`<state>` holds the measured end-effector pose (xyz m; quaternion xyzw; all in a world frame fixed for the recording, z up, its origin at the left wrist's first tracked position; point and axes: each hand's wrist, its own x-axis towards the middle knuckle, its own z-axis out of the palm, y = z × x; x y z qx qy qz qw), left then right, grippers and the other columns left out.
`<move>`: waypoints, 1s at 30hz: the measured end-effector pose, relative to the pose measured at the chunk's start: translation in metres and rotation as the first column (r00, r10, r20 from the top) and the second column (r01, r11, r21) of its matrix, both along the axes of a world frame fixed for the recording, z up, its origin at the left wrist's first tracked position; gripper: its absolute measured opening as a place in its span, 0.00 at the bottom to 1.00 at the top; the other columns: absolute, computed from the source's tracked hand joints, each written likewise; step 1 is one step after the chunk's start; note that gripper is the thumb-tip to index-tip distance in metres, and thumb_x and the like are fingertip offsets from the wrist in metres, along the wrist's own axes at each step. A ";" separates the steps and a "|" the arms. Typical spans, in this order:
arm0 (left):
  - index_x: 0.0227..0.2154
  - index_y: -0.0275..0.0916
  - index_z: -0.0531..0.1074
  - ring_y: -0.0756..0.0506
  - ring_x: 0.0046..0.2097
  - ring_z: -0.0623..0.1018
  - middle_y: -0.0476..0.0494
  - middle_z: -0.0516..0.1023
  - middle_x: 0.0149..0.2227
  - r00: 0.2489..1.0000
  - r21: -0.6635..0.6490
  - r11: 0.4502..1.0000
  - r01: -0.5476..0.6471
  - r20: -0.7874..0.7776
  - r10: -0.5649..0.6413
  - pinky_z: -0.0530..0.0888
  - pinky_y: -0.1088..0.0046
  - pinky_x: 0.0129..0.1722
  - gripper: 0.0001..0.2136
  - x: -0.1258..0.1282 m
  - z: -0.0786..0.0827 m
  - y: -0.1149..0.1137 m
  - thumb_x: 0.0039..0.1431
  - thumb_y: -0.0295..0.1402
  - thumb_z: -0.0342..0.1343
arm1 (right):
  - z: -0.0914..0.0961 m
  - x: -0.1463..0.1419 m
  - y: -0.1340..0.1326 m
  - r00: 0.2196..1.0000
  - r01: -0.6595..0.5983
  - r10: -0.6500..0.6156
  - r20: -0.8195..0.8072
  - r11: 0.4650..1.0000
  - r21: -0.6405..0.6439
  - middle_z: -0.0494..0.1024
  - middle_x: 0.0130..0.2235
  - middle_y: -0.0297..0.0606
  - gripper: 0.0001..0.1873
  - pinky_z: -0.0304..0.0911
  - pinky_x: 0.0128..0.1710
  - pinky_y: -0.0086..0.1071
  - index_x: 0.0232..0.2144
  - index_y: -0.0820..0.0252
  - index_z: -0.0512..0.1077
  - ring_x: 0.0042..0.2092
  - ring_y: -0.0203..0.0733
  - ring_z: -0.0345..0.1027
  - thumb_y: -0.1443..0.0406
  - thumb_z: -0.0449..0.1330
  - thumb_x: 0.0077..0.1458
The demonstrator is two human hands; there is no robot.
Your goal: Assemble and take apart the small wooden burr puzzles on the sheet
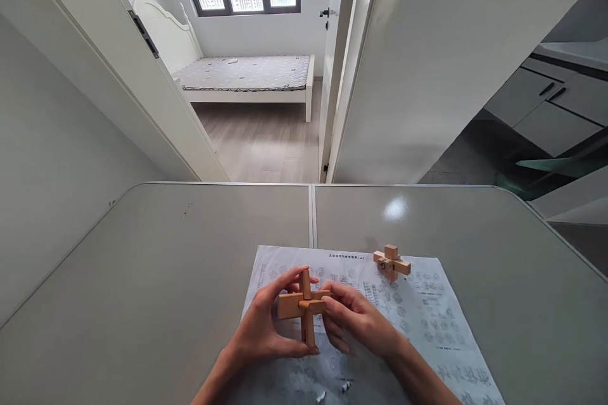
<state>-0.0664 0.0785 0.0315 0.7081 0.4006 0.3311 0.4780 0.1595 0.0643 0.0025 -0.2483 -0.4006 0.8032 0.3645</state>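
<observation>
A wooden burr puzzle of crossing bars is held up over a printed sheet. My left hand grips its upright bar, fingers at the top end and thumb at the bottom end. On the other side, my right hand pinches the ends of the bars that point right, thumb in front and fingers behind. Some of the fingertips are hidden behind the wood. A second wooden burr puzzle, marked with dark characters, rests near the sheet's far edge, apart from both hands.
Small white scraps lie on the sheet near the front. The sheet is spread on a glossy grey table with a seam down its middle. Beyond the table's far edge, a doorway leads to a bed. Cabinets stand at the right.
</observation>
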 end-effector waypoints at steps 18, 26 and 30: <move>0.66 0.48 0.64 0.37 0.52 0.82 0.40 0.81 0.55 1.000 0.128 0.992 0.001 0.002 -0.002 0.77 0.57 0.56 0.46 0.001 -0.003 0.001 0.42 0.36 0.76 | -0.003 -0.010 -0.004 0.995 0.080 -0.086 -0.058 0.993 -0.090 0.66 0.20 0.22 0.19 0.54 0.14 0.22 0.39 0.59 0.66 0.15 0.29 0.60 0.50 0.61 0.68; 0.65 0.45 0.66 0.37 0.50 0.81 0.40 0.81 0.53 0.999 0.092 0.996 0.001 -0.033 0.002 0.77 0.57 0.54 0.45 0.002 0.001 0.000 0.40 0.35 0.76 | -0.004 -0.004 -0.002 0.999 0.014 -0.016 -0.037 0.997 -0.073 0.67 0.19 0.22 0.21 0.55 0.15 0.23 0.36 0.58 0.65 0.14 0.29 0.58 0.47 0.62 0.67; 0.66 0.52 0.63 0.38 0.50 0.81 0.43 0.81 0.55 1.000 0.151 0.989 0.009 -0.001 -0.009 0.77 0.59 0.53 0.49 0.001 -0.003 0.001 0.39 0.34 0.78 | -0.001 -0.002 -0.002 0.999 0.001 -0.005 -0.045 0.998 -0.070 0.65 0.19 0.21 0.20 0.52 0.14 0.22 0.36 0.58 0.66 0.14 0.27 0.55 0.49 0.61 0.68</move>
